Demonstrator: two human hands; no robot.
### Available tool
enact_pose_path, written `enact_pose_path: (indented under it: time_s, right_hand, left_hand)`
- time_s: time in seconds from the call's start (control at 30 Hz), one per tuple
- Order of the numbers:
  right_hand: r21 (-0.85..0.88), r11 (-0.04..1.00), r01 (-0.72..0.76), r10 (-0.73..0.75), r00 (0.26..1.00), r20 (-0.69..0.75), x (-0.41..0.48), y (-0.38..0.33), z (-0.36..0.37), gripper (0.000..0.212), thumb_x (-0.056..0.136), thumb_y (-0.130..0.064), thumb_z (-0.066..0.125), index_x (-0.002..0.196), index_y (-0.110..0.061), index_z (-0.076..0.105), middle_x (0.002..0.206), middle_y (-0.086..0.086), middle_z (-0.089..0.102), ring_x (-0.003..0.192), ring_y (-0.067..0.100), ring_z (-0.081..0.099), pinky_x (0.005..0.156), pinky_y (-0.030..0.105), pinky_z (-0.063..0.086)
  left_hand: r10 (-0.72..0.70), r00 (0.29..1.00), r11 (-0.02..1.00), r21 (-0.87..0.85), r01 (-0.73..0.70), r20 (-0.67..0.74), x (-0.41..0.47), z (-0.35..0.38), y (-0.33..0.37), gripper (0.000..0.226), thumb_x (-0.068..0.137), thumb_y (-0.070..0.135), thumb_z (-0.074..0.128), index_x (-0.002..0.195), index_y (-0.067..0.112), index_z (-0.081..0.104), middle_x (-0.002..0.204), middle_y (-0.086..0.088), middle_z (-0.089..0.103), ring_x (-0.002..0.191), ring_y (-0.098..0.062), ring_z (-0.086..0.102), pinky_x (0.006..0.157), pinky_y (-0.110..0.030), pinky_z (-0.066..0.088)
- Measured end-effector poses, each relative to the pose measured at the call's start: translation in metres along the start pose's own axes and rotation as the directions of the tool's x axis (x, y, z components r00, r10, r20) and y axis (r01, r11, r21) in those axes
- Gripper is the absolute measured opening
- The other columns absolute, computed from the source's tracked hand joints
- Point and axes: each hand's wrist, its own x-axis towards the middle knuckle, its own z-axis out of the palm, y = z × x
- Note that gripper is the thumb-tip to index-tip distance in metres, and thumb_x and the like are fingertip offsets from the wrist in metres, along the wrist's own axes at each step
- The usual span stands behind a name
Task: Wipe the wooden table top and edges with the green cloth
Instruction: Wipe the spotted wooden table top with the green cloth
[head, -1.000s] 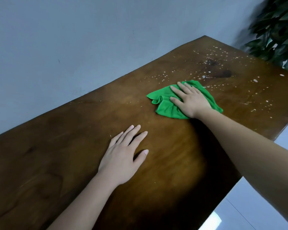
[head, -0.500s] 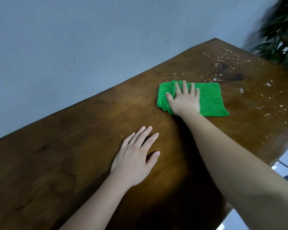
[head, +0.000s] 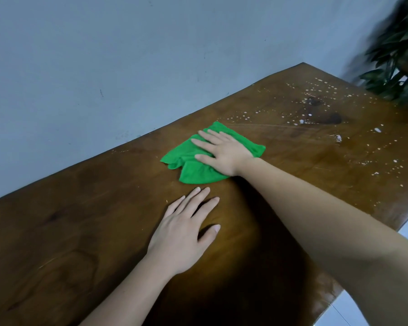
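The green cloth (head: 193, 164) lies bunched on the dark wooden table top (head: 80, 220), near the table's middle. My right hand (head: 222, 150) presses flat on the cloth with straight, spread fingers pointing left. Just in front of the cloth, my left hand (head: 184, 231) rests palm-down on bare wood with its fingers straight. White specks and droplets (head: 316, 97) dot the table's far right part, beyond the cloth.
A grey wall (head: 127, 67) runs along the table's far edge. A leafy plant (head: 400, 55) stands past the table's far right corner. The table's near right edge (head: 405, 220) drops to a pale tiled floor.
My right hand has slid the cloth leftward and nearer to my left hand, and the cloth has bunched up. The left hand stays flat on the wood.
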Motion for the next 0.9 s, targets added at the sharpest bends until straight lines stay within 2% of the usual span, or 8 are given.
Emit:
enact_pose_path:
  time_s: [0.13, 0.27, 0.37, 0.43, 0.5, 0.67, 0.8, 0.9]
  right_hand:
    - [0.025, 0.964, -0.263, 0.264, 0.963, -0.054, -0.026, 0.082, -0.010, 0.076, 0.106, -0.081, 0.016, 0.173, -0.046, 0.013, 0.183, -0.010, 0.001, 0.170, 0.018, 0.001, 0.137, 0.044, 0.002]
    - [0.074, 0.844, -0.532, 0.537, 0.838, -0.097, -0.047, 0.152, -0.012, 0.084, 0.102, -0.085, 0.011, 0.174, -0.043, 0.012, 0.184, -0.005, 0.002, 0.171, 0.023, 0.002, 0.137, 0.048, 0.003]
    - [0.104, 0.727, -0.678, 0.686, 0.724, -0.073, -0.038, 0.160, -0.010, 0.084, 0.103, -0.080, 0.010, 0.176, -0.039, 0.007, 0.185, -0.001, -0.002, 0.171, 0.029, -0.003, 0.137, 0.053, 0.001]
    - [0.100, 0.687, -0.720, 0.726, 0.685, -0.053, -0.019, 0.142, -0.012, 0.085, 0.103, -0.081, 0.008, 0.176, -0.037, 0.003, 0.185, 0.001, -0.004, 0.170, 0.035, -0.005, 0.136, 0.057, 0.000]
    - [0.085, 0.715, -0.694, 0.699, 0.713, -0.056, 0.008, 0.112, -0.010, 0.088, 0.101, -0.082, 0.006, 0.176, -0.036, 0.002, 0.185, 0.002, -0.005, 0.170, 0.039, -0.005, 0.135, 0.059, 0.000]
    - [0.042, 0.891, -0.452, 0.454, 0.890, -0.045, 0.076, -0.001, 0.006, 0.088, 0.100, -0.083, 0.004, 0.176, -0.036, 0.001, 0.185, 0.001, -0.005, 0.169, 0.039, -0.008, 0.135, 0.060, -0.002]
    - [-0.022, 0.988, -0.153, 0.153, 0.988, 0.009, 0.105, -0.090, 0.016, 0.083, 0.103, -0.081, 0.004, 0.175, -0.039, -0.002, 0.184, 0.000, -0.009, 0.169, 0.037, -0.013, 0.134, 0.061, -0.006]
    - [-0.047, 0.997, 0.060, -0.057, 0.997, 0.053, 0.110, -0.134, 0.023, 0.083, 0.103, -0.081, 0.004, 0.174, -0.041, -0.002, 0.184, -0.002, -0.009, 0.168, 0.035, -0.015, 0.134, 0.061, -0.006]
  left_hand:
    - [-0.007, 1.000, 1.000, -0.006, 0.007, 0.018, 0.001, -0.001, -0.002, 0.066, 0.110, 0.074, 0.020, 0.172, 0.054, 0.012, 0.182, 0.028, -0.004, 0.166, 0.005, -0.012, 0.133, -0.029, -0.005]
    - [-0.016, 1.000, 1.000, -0.019, 0.016, 0.014, 0.001, -0.002, -0.004, 0.067, 0.109, 0.078, 0.018, 0.171, 0.057, 0.010, 0.181, 0.030, -0.006, 0.165, 0.006, -0.013, 0.130, -0.028, -0.010]
    - [-0.017, 1.000, 1.000, -0.026, 0.018, 0.017, 0.000, -0.001, -0.003, 0.068, 0.108, 0.078, 0.015, 0.172, 0.056, 0.008, 0.181, 0.029, -0.007, 0.165, 0.005, -0.015, 0.132, -0.030, -0.008]
    - [-0.014, 1.000, 0.999, -0.033, 0.014, 0.020, -0.001, -0.001, -0.002, 0.068, 0.108, 0.077, 0.015, 0.172, 0.054, 0.008, 0.182, 0.028, -0.008, 0.165, 0.004, -0.016, 0.135, -0.033, -0.005]
    - [-0.018, 1.000, 0.999, -0.046, 0.019, 0.025, 0.000, -0.002, -0.003, 0.068, 0.109, 0.076, 0.018, 0.172, 0.053, 0.009, 0.182, 0.028, -0.007, 0.166, 0.004, -0.015, 0.135, -0.033, -0.004]
    - [-0.018, 0.999, 0.997, -0.076, 0.021, 0.041, 0.000, -0.005, 0.001, 0.064, 0.112, 0.069, 0.025, 0.173, 0.049, 0.015, 0.184, 0.022, -0.003, 0.167, -0.001, -0.013, 0.137, -0.038, -0.001]
    - [-0.007, 1.000, 0.999, -0.052, 0.006, -0.009, -0.001, -0.002, 0.003, 0.062, 0.112, 0.062, 0.034, 0.169, 0.039, 0.032, 0.182, 0.010, 0.021, 0.170, -0.008, 0.004, 0.138, -0.041, 0.008]
    - [-0.009, 1.000, 1.000, -0.015, 0.009, -0.009, -0.001, 0.001, 0.003, 0.063, 0.111, 0.063, 0.035, 0.163, 0.030, 0.047, 0.173, 0.000, 0.044, 0.167, -0.019, 0.025, 0.137, -0.044, 0.013]
